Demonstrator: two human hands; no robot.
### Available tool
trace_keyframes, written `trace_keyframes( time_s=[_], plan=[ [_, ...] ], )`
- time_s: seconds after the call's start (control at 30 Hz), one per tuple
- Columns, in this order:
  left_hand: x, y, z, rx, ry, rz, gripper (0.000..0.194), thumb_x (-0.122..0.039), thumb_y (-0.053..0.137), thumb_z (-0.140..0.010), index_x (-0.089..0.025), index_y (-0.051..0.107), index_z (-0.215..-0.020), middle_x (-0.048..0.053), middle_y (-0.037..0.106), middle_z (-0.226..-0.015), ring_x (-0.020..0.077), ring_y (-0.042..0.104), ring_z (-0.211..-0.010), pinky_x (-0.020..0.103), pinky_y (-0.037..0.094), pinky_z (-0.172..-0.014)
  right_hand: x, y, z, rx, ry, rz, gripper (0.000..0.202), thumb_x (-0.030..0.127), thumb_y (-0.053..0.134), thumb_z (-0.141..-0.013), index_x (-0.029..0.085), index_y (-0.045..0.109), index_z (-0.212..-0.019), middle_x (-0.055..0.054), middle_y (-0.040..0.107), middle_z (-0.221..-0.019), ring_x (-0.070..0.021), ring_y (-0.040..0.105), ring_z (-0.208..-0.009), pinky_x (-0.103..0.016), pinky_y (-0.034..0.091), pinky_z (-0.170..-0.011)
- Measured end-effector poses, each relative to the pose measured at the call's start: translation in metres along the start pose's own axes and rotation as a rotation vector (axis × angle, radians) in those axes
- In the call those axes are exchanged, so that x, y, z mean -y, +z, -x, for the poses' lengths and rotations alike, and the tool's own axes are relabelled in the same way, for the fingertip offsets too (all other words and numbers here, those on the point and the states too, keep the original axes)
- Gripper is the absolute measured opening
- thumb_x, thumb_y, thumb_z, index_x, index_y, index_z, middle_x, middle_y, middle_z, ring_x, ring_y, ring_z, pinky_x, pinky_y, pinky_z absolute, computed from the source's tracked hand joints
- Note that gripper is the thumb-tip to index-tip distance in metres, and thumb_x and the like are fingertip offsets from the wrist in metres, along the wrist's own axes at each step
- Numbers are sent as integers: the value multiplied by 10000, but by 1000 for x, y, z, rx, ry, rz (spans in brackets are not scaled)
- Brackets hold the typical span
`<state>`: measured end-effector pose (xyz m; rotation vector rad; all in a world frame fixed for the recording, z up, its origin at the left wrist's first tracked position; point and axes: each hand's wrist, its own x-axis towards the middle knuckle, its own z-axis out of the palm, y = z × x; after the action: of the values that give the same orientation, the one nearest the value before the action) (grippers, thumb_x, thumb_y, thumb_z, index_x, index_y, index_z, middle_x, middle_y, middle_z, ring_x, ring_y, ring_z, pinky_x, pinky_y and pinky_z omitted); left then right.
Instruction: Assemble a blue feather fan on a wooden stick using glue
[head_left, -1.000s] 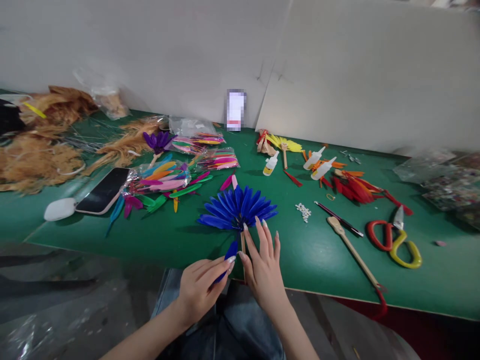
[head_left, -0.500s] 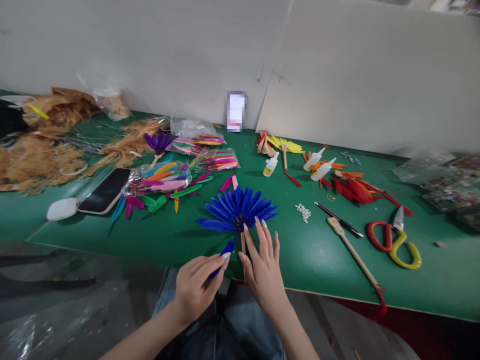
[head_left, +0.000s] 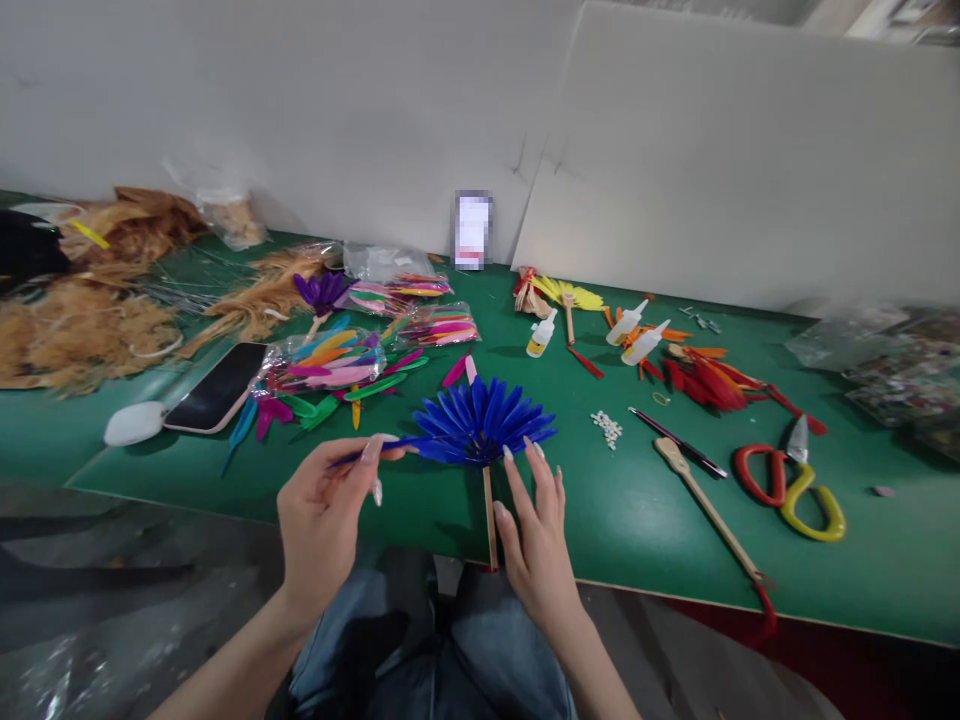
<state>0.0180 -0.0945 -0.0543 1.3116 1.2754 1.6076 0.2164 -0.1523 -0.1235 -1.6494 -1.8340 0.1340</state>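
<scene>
In front of me a blue feather fan (head_left: 487, 418) lies on the green table, its thin wooden handle (head_left: 490, 520) pointing toward me. My left hand (head_left: 326, 505) pinches a blue feather (head_left: 397, 444) between thumb and fingers, at the fan's left side; the feather's far end overlaps the fan's leftmost feathers, and I cannot tell whether they touch. My right hand (head_left: 536, 525) is open, fingers spread, right of the handle with its fingertips at the fan's lower right edge. A pink feather (head_left: 470, 369) lies just behind the fan.
Right of the fan are small white beads (head_left: 606, 429), a pen (head_left: 679, 442), a wooden stick (head_left: 709, 510) and scissors (head_left: 787, 490). Glue bottles (head_left: 541, 334) and a yellow fan (head_left: 570, 293) stand farther back. Bagged coloured feathers (head_left: 322, 362) and a phone (head_left: 217, 388) are left.
My left hand has moved left and up with the blue feather, now held level against the fan's left side. My right hand has shifted slightly right, uncovering more of the handle.
</scene>
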Motion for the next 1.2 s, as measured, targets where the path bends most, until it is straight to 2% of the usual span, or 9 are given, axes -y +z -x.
trace_keyframes(
  time_s=[0.13,0.3,0.43,0.6,0.73,0.83,0.9,1.0,1.2],
  plan=[
    [-10,2,-12,134,-285,245,176,-337,670,-791,-168,662,-840,23,664,-650,56,458,-422,170,317,-360,5,-20,2,-143,134,-328,385,260,453,-929,257,500,-1311,-106,473,-1378,-251,422,-1306,-488,395,-1043],
    [-16,21,13,370,-494,370,269,-416,546,-864,-179,671,-894,84,708,-750,62,419,-411,203,354,-361,29,-27,-1,66,151,-772,437,321,525,-903,271,476,-1334,-89,545,-1337,-224,517,-1233,-395,460,-1006],
    [-13,37,43,376,-633,497,270,-452,619,-814,-200,689,-878,46,689,-713,74,455,-426,211,407,-382,52,-19,-16,24,208,-921,436,366,482,-919,225,494,-1332,-106,504,-1379,-232,445,-1297,-427,382,-1069],
    [-8,41,55,297,-866,669,182,-398,722,-741,-233,690,-812,-24,594,-623,49,445,-429,164,404,-388,67,-19,-36,9,370,-1045,351,392,495,-908,202,659,-1154,-101,682,-1138,-229,622,-1092,-390,485,-962],
    [-8,35,53,396,-715,547,250,-456,674,-772,-245,685,-907,-25,593,-609,88,518,-511,183,426,-439,70,-24,-39,-13,412,-1141,327,412,504,-901,199,719,-1025,-75,729,-1009,-217,665,-997,-360,518,-908],
    [-5,23,44,478,-558,266,324,-486,581,-833,-199,657,-964,-24,562,-556,76,422,-409,190,315,-360,62,-34,-36,-73,430,-1090,343,425,490,-906,193,742,-912,-56,745,-919,-209,690,-913,-349,531,-881],
    [3,10,28,429,-447,75,346,-470,566,-844,-173,627,-1011,6,622,-645,55,349,-366,188,255,-330,49,-41,-32,-101,420,-1006,338,420,495,-905,190,739,-858,-44,747,-875,-207,695,-882,-338,532,-877],
    [21,-12,-9,257,-196,-223,355,-482,576,-825,-163,622,-973,46,658,-765,88,451,-467,208,371,-420,24,-45,-20,-133,370,-852,324,389,464,-927,194,713,-864,-42,744,-866,-214,697,-879,-340,531,-880],
    [46,-18,-56,596,31,-666,376,-540,525,-809,-191,663,-809,10,530,-698,119,483,-522,245,399,-515,-7,-27,-3,-69,112,-502,270,231,354,-966,219,622,-1002,-72,669,-1162,-217,559,-1188,-396,449,-1018]
  ],
)
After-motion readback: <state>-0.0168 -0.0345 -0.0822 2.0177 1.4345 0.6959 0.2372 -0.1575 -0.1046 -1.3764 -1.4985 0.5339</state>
